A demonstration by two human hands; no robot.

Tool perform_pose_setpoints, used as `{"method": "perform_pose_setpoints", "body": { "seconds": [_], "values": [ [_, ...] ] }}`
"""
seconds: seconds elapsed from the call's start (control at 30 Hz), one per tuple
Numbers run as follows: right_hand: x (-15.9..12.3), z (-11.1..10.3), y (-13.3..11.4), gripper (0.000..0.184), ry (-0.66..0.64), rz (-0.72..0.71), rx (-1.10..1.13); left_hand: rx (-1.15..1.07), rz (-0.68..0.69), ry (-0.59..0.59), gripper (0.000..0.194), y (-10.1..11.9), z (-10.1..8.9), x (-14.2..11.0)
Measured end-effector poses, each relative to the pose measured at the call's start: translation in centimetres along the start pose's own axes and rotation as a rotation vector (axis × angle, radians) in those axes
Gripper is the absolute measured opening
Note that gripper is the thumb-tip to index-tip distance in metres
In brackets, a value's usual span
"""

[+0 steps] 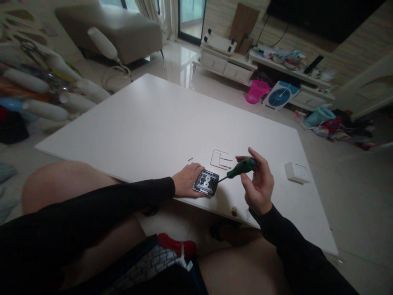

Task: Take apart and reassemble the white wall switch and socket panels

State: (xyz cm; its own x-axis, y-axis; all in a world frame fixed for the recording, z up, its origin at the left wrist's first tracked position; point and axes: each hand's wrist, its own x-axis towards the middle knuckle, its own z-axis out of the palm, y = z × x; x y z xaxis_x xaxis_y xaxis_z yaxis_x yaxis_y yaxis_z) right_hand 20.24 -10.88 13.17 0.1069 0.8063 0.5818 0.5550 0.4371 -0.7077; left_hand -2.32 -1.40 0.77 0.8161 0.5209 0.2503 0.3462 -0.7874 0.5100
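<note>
My left hand [187,180] grips a square wall switch [205,183] by its left side, near the table's front edge. Black parts show on the upward face of the switch. In my right hand [259,184] is a screwdriver [241,167] with a green and black handle, held between the thumb and fingers with one finger raised. Its thin shaft slants down to the left, and the tip meets the right part of the switch; exact contact is too small to make out. Behind them lies a thin square frame [211,159] with narrow strips beside it.
On the white table [159,119] are a small dark strip [190,159], a tiny yellow and dark object [233,210] near the front edge, and a white box [297,172] at the right. Beyond stand a pink basket [257,91] and a blue and white fan [279,96].
</note>
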Motion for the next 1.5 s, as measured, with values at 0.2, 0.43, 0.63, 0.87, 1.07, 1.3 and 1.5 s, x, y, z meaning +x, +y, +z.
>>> {"method": "perform_pose_setpoints", "body": {
  "seconds": [0.2,0.43,0.63,0.87,1.07,1.3,1.5],
  "values": [
    [0.16,0.32,0.13,0.065,-0.008,0.074,-0.064,-0.010,-0.020,-0.006,0.085,0.31,-0.28,0.06],
    [0.06,0.41,0.14,0.074,0.026,0.106,-0.041,-0.001,-0.010,-0.005,0.087,0.23,-0.20,-0.06],
    [-0.07,0.65,-0.01,0.061,-0.040,0.143,0.094,-0.003,-0.014,-0.003,0.091,0.28,-0.23,-0.02],
    [0.03,0.76,0.15,0.072,-0.002,0.207,0.080,0.003,-0.009,0.007,0.091,0.06,0.04,-0.10],
    [0.12,0.65,-0.53,0.061,-0.079,0.210,0.210,0.003,-0.005,-0.003,0.091,-0.03,-0.01,-0.08],
    [0.21,0.90,-0.37,0.063,-0.014,0.314,0.234,-0.006,-0.007,-0.006,0.090,0.00,-0.05,-0.13],
    [0.28,1.02,-0.59,0.052,-0.029,0.316,0.313,-0.017,0.001,0.001,0.090,-0.03,-0.03,-0.09]
  ]
}}
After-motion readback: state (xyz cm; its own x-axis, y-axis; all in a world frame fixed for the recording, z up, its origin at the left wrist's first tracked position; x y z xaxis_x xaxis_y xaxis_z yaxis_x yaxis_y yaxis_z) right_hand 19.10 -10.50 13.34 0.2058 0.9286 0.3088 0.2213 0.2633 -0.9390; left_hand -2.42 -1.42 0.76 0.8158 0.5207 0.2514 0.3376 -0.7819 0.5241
